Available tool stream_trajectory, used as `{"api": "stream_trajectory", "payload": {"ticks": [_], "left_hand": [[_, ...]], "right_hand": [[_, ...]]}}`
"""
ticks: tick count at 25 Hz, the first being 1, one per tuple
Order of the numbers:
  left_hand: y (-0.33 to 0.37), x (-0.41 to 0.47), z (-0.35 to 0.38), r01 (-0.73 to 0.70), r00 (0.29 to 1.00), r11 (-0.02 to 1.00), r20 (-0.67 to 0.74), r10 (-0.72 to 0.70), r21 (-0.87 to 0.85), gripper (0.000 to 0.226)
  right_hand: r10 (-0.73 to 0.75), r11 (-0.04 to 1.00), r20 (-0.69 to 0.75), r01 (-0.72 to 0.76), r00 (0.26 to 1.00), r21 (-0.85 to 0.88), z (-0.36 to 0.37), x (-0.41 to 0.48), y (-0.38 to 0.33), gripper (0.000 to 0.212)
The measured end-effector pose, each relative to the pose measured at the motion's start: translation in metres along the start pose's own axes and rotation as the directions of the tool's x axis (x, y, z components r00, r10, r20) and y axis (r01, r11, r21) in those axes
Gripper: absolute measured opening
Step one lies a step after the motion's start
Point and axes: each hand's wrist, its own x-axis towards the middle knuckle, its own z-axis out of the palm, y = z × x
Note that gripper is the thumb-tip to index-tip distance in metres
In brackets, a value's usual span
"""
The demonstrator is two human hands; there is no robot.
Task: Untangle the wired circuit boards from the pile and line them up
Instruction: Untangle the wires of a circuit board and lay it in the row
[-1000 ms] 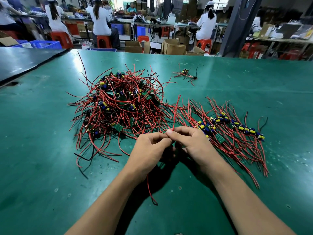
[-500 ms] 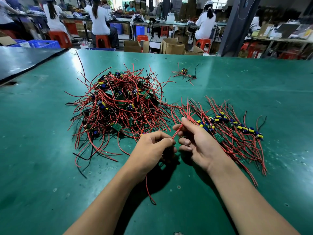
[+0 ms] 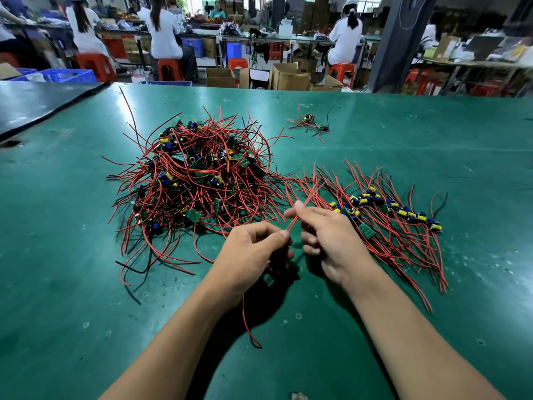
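A tangled pile of small green circuit boards with red and black wires (image 3: 196, 180) lies left of centre on the green table (image 3: 72, 226). To its right a row of boards with blue and yellow parts (image 3: 386, 206) lies lined up, wires trailing toward me. My left hand (image 3: 253, 255) is curled round a board hidden under its fingers; a red wire hangs below the wrist. My right hand (image 3: 326, 235) pinches a red wire (image 3: 300, 210) that runs up from the left hand.
One separate wired board (image 3: 310, 124) lies alone at the back of the table. A dark mat (image 3: 37, 102) covers the far left corner. Beyond the far edge, people sit on red stools at other benches, among cardboard boxes.
My hands have drawn apart. The right hand has opened out from the left and slid up along the red wire, which now stands stretched between them.
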Motion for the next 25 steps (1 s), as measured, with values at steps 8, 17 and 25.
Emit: {"api": "stream_trajectory", "payload": {"ticks": [8,17,25], "left_hand": [[0.002,-0.002,0.005,0.012,0.996,0.999,0.091,-0.015,0.035,0.017],[-0.003,0.000,0.003,0.014,1.000,0.999,-0.009,-0.014,-0.032,0.024],[0.002,-0.003,-0.002,0.092,0.987,0.995,0.135,-0.085,-0.050,0.019]], "right_hand": [[0.102,0.883,-0.085,-0.051,0.991,0.466,-0.014,0.008,-0.017,0.036],[0.032,0.986,0.121,-0.011,0.992,-0.169,0.012,-0.008,0.010,0.033],[-0.023,0.999,-0.120,0.017,0.993,-0.052,-0.011,0.006,-0.005,0.046]]}}
